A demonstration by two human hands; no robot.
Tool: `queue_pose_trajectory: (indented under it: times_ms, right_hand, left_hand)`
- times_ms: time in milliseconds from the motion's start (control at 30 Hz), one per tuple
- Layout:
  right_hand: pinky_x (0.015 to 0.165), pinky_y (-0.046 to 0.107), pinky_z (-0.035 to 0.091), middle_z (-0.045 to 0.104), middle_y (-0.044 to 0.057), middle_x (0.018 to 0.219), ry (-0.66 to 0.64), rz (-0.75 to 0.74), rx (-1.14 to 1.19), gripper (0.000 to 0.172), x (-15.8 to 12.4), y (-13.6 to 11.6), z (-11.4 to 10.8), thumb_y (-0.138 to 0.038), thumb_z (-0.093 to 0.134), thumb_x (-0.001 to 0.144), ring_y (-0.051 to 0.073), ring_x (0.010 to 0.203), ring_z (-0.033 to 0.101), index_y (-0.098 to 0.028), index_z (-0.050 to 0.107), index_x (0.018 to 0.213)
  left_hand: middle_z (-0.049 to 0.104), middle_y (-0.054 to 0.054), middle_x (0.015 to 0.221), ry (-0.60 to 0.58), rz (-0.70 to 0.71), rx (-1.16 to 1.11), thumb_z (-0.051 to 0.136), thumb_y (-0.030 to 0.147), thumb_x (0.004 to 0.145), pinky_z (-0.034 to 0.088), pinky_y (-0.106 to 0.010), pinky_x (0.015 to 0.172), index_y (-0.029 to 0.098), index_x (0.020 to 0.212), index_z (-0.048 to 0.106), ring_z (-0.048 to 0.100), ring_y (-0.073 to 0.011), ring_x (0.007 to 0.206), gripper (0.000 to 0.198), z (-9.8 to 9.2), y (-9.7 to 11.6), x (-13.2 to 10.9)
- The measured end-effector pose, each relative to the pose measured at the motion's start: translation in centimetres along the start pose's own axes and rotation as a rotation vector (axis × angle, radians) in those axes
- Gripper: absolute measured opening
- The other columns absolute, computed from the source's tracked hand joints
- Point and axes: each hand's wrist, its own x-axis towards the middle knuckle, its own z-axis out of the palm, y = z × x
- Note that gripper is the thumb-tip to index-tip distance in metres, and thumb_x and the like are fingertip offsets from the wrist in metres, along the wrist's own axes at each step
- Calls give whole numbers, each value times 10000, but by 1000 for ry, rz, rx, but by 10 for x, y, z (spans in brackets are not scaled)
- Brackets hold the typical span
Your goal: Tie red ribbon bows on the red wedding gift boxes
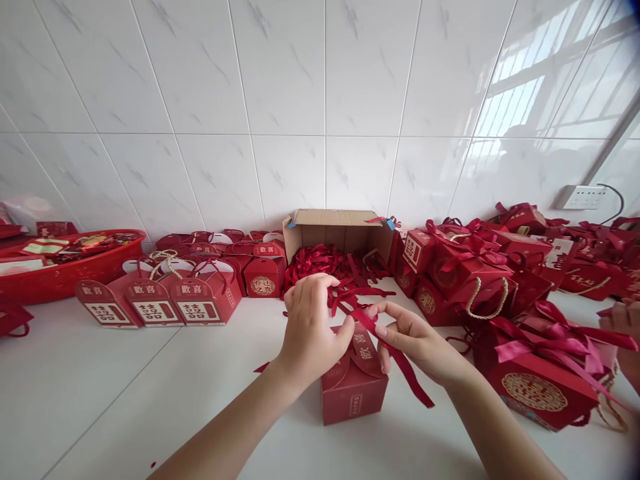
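Note:
A small red gift box (354, 399) with pale lettering and a folded top stands on the table in front of me. Between my right thumb and fingers is a dark red ribbon (413, 381), its loose end hanging at the box's right side. My right hand (417, 343) is just above the box's right edge. My left hand (311, 327) curls over the left of the box top, its thumb at the ribbon near the middle; its fingertips are partly hidden. Another ribbon tip (261, 367) shows left of the box.
Behind is an open cardboard carton (337, 219) full of red ribbons (317, 261). Red boxes with cord handles (203, 307) line the left, beside a red basin (135, 241). Ribboned boxes (545, 387) pile up at right, with another person's hand (623, 323) and a power strip (581, 197).

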Motion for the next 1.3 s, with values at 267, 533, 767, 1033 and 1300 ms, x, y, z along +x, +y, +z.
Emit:
queue_pose_trajectory:
  times_ms: [267,533,767,1033,1300]
  right_hand:
    - [524,228,384,506,-57,524,142,-3,-278,353,12,9,15,-455,571,863,103,502,501,-174,553,1077]
    - [722,295,432,608,49,828,261,-221,-516,241,16,14,22,-391,546,874,172,791,539,-188,638,782]
    - [799,301,452,658,55,874,117,-177,-308,234,14,11,27,-348,487,916,175,850,589,-179,636,853]
    - [596,244,396,618,8,668,243,-39,-472,161,10,13,36,-254,491,866,134,629,533,-180,549,736]
    - [499,227,316,497,-30,576,365,-98,-674,87,13,16,49,-178,502,790,108,531,411,-186,556,723]
  left_hand:
    - [563,-68,1031,-42,-41,-59,573,193,747,386,-413,884,212,1082,416,539,-243,990,371,1,5,-3]
    - [559,-57,1078,-470,-275,-398,598,216,754,437,-397,909,248,1035,474,539,-217,1020,308,-26,-9,-1]
    - [538,-13,855,-529,-549,-311,584,437,787,454,-305,704,226,844,438,546,-175,801,263,-32,-36,-32]
    - [328,65,558,-882,-743,-640,567,544,768,212,-231,495,181,571,409,290,-89,522,442,-35,-35,-16]
    - [494,34,527,-916,-613,-911,588,372,811,334,-247,540,174,570,600,426,-99,515,312,-55,-1,19]
